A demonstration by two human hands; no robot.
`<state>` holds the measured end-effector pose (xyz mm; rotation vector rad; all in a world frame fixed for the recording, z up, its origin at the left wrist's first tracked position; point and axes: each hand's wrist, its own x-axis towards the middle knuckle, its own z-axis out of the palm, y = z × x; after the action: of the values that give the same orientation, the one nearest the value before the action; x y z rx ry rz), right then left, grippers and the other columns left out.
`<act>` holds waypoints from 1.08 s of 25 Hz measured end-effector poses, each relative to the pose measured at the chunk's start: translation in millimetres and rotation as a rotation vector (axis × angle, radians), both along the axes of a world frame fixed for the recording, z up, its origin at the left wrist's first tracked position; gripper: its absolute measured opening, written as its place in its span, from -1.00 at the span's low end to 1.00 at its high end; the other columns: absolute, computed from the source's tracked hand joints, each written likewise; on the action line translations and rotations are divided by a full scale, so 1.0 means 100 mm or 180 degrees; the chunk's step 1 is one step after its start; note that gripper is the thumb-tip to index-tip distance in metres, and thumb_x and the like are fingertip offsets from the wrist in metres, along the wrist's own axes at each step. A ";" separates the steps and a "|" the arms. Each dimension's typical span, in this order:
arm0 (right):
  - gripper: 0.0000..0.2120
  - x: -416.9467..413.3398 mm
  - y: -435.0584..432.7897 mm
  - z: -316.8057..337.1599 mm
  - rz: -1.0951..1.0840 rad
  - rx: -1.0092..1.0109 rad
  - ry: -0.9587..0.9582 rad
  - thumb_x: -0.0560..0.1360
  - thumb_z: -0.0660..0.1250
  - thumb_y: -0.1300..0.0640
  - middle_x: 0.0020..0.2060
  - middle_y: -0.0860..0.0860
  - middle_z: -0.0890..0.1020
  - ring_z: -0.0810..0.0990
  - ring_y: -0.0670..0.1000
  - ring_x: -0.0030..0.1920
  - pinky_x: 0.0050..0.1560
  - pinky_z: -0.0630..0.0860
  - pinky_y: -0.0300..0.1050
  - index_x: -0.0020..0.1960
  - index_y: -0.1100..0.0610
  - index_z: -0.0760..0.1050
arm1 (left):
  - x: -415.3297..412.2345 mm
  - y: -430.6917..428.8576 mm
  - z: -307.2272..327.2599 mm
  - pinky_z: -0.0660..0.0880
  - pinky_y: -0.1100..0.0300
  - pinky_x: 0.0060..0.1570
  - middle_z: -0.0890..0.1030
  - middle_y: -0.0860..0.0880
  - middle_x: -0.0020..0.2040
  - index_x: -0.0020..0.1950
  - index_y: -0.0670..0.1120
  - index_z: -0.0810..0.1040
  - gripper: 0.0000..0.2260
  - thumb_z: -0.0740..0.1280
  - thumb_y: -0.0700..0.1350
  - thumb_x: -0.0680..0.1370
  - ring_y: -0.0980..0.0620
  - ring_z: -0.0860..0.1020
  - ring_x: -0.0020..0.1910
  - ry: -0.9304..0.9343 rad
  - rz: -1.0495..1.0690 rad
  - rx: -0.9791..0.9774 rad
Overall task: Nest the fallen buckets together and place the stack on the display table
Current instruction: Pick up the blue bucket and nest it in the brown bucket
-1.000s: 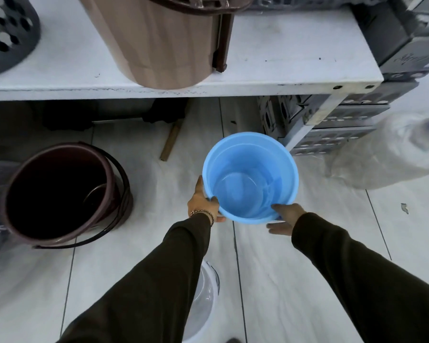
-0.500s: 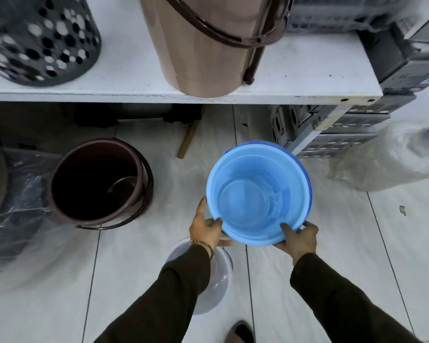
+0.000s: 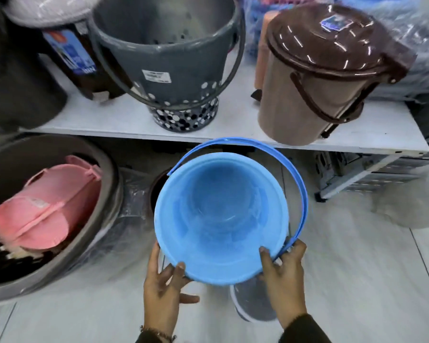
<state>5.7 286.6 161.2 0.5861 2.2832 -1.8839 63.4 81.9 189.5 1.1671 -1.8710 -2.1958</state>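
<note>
Blue plastic, head view: the bucket stack (image 3: 221, 216) sits between your hands, mouth up, axis near vertical; left hand (image 3: 165, 288) and right hand (image 3: 284, 280) each grip the near rim; the counter (image 3: 233, 131) lies straight ahead, its edge beyond the far rim; both hands equally near; lift forward.

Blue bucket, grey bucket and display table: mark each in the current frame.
blue bucket (image 3: 221, 219), head view, on its inner floor
grey bucket (image 3: 159, 60), head view, on its outer wall by the label
display table (image 3: 124, 120), head view, on bare top near the front edge
</note>
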 end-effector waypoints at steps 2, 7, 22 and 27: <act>-0.68 -0.12 -0.49 0.00 0.0192 -0.0139 0.0049 0.57 0.34 0.25 0.04 -0.07 0.64 0.68 0.02 0.05 -0.08 0.70 -0.01 0.12 -0.03 0.24 | -0.03 -0.41 -0.04 0.60 0.08 -0.51 0.70 -0.10 0.04 0.53 0.19 0.23 -0.37 0.32 -0.28 0.58 -0.09 0.73 -0.21 0.0002 0.0148 -0.0121; -0.66 -0.39 -1.20 -0.43 0.0291 0.0108 -0.0228 0.55 0.34 0.22 0.01 -0.09 0.60 0.67 0.10 0.03 0.01 0.65 0.29 0.12 -0.06 0.22 | -0.25 -1.01 -0.39 0.61 0.13 -0.50 0.67 0.00 -0.08 0.55 0.12 0.21 -0.40 0.29 -0.29 0.60 -0.08 0.68 -0.24 -0.0145 0.0254 0.0029; -0.58 -0.67 -1.48 -1.38 -0.0052 0.0384 -0.1645 0.50 0.37 0.37 0.00 0.12 0.49 0.61 0.25 0.02 -0.11 0.66 0.17 0.13 0.11 0.17 | -0.71 -1.38 -1.45 0.59 0.12 -0.56 0.56 -0.17 0.15 0.51 0.17 0.28 -0.39 0.26 -0.37 0.59 -0.34 0.65 -0.04 -0.1306 0.0261 0.0476; -0.45 -0.67 -1.29 -1.80 0.0205 -0.0062 -0.2463 0.37 0.48 0.42 0.16 0.22 0.51 0.63 0.28 0.10 -0.12 0.69 0.14 0.24 0.23 0.28 | -0.68 -1.29 -2.02 0.65 -0.08 -0.28 0.48 -0.16 0.34 0.48 0.12 0.31 -0.43 0.25 -0.34 0.56 -0.36 0.57 0.16 -0.1752 0.0152 0.0318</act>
<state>-61.3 157.5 -19.1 1.0040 1.7388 -1.3095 -4.4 -47.3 -12.8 1.9750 -1.8745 -2.1095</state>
